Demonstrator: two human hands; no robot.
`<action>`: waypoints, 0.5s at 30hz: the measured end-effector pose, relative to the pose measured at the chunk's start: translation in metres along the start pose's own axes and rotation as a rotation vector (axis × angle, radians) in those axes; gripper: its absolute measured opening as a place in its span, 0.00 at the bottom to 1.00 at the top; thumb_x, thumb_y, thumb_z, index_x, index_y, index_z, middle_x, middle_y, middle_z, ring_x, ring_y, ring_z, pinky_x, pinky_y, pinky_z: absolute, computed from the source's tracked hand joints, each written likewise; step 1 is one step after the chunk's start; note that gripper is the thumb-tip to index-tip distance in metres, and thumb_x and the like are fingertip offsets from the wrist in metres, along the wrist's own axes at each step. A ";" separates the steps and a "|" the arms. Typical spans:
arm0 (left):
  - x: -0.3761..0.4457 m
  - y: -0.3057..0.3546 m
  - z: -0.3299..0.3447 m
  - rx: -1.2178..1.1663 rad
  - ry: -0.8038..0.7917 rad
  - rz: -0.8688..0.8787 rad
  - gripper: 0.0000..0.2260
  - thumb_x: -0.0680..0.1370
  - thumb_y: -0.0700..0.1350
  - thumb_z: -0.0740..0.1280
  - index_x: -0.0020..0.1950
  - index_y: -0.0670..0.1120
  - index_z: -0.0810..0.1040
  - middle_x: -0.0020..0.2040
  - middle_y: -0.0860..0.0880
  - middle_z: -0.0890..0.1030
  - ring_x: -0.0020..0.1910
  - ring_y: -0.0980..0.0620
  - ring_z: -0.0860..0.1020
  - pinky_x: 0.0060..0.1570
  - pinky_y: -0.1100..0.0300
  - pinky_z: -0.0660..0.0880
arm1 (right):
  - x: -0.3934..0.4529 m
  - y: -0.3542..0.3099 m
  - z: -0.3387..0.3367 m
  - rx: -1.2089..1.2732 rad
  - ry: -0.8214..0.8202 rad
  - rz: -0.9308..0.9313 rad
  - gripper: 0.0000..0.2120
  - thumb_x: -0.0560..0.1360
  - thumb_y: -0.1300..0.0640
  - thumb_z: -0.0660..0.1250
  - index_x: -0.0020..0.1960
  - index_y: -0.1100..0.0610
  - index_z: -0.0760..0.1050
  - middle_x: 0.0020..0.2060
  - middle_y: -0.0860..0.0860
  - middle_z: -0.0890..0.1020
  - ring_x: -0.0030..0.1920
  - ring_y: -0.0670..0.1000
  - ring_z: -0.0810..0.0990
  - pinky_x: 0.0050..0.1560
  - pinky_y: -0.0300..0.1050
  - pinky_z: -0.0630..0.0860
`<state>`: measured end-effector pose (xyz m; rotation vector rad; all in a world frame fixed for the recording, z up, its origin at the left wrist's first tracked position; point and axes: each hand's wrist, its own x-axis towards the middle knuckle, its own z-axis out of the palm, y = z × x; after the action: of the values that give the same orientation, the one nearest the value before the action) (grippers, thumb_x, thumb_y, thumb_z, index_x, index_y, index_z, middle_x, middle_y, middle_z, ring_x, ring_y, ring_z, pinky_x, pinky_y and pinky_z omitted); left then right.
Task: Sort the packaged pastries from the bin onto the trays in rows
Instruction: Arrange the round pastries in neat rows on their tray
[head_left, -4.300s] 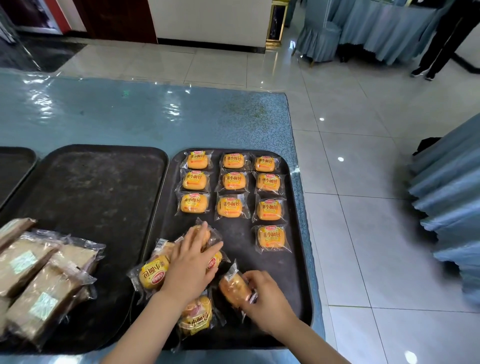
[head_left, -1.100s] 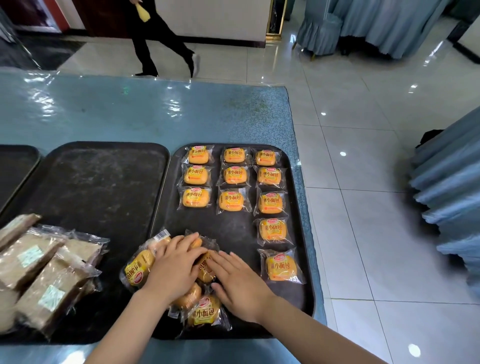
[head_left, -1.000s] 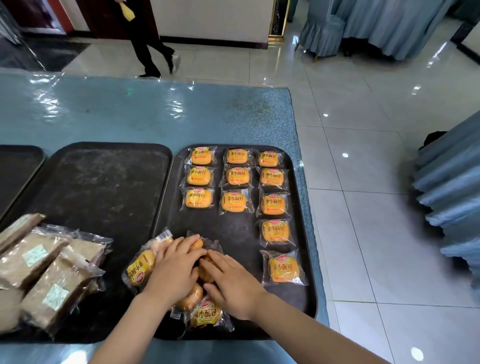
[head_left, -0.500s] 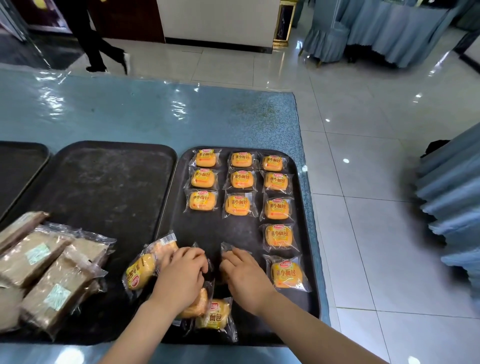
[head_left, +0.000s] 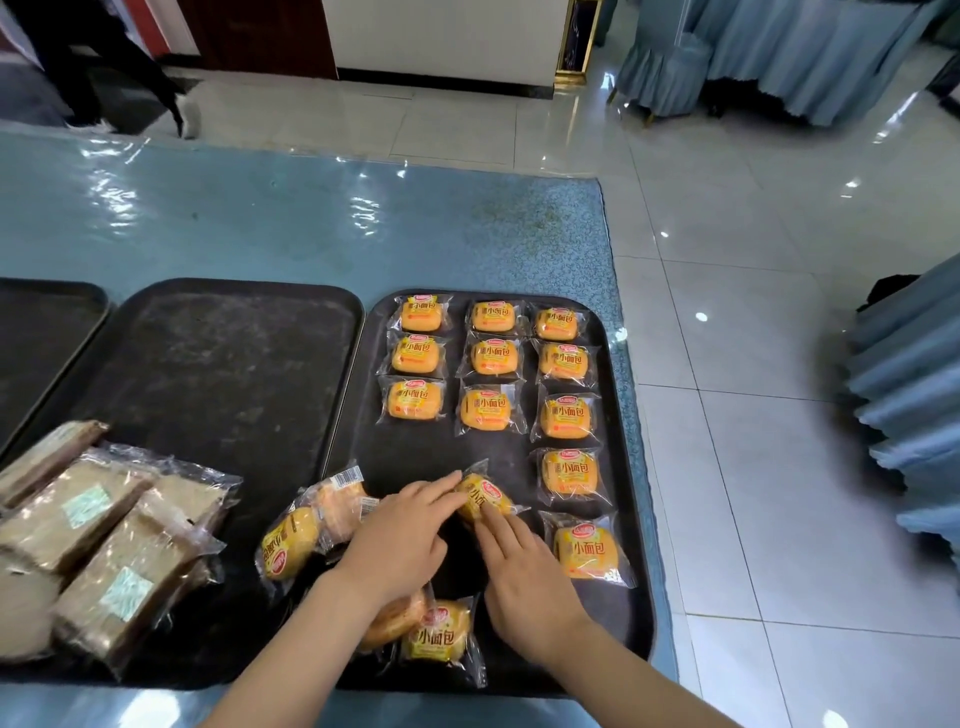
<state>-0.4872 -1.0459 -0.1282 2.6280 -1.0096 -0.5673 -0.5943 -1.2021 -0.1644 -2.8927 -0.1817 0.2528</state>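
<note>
The right black tray (head_left: 631, 613) holds several yellow wrapped buns in neat rows at its far end and down its right column (head_left: 569, 470). One bun (head_left: 485, 500) lies tilted in the tray's middle, with the fingertips of my left hand (head_left: 400, 540) and my right hand (head_left: 524, 571) both resting on its wrapper. A loose heap of buns (head_left: 291, 543) lies left of and under my left hand, and another bun (head_left: 439, 634) sits near the front edge.
A second black tray (head_left: 223, 364) to the left carries brown wrapped cakes (head_left: 104, 545) at its near left. A third tray (head_left: 41, 322) shows at the far left. The blue counter ends right of the trays, with tiled floor beyond. A person's legs (head_left: 88, 57) pass at the top left.
Both hands left the heap and pushed one bun toward the tray's middle, level with the fourth row. A fifth bun was laid in the right column earlier. The passer-by walked left.
</note>
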 end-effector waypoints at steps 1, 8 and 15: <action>0.002 0.000 0.001 0.019 -0.029 0.021 0.28 0.79 0.43 0.59 0.77 0.58 0.58 0.78 0.62 0.53 0.75 0.58 0.55 0.73 0.57 0.58 | -0.001 -0.001 0.004 -0.026 -0.015 0.032 0.35 0.63 0.54 0.72 0.69 0.61 0.72 0.68 0.58 0.73 0.66 0.58 0.75 0.62 0.49 0.76; 0.011 0.002 0.010 0.163 0.025 -0.031 0.28 0.79 0.47 0.59 0.78 0.56 0.56 0.78 0.55 0.58 0.76 0.54 0.58 0.74 0.53 0.52 | 0.028 0.010 -0.011 0.083 -0.026 0.077 0.34 0.78 0.58 0.56 0.79 0.58 0.43 0.79 0.55 0.44 0.78 0.56 0.40 0.77 0.52 0.43; 0.020 0.007 0.015 0.170 0.030 -0.068 0.30 0.80 0.47 0.60 0.79 0.52 0.51 0.79 0.51 0.54 0.76 0.51 0.58 0.75 0.52 0.55 | 0.041 0.014 -0.019 0.052 -0.049 0.112 0.34 0.80 0.56 0.56 0.79 0.55 0.40 0.79 0.53 0.41 0.78 0.55 0.39 0.74 0.48 0.38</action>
<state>-0.4842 -1.0664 -0.1444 2.8205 -1.0031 -0.4738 -0.5493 -1.2137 -0.1556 -2.8504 -0.0206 0.3429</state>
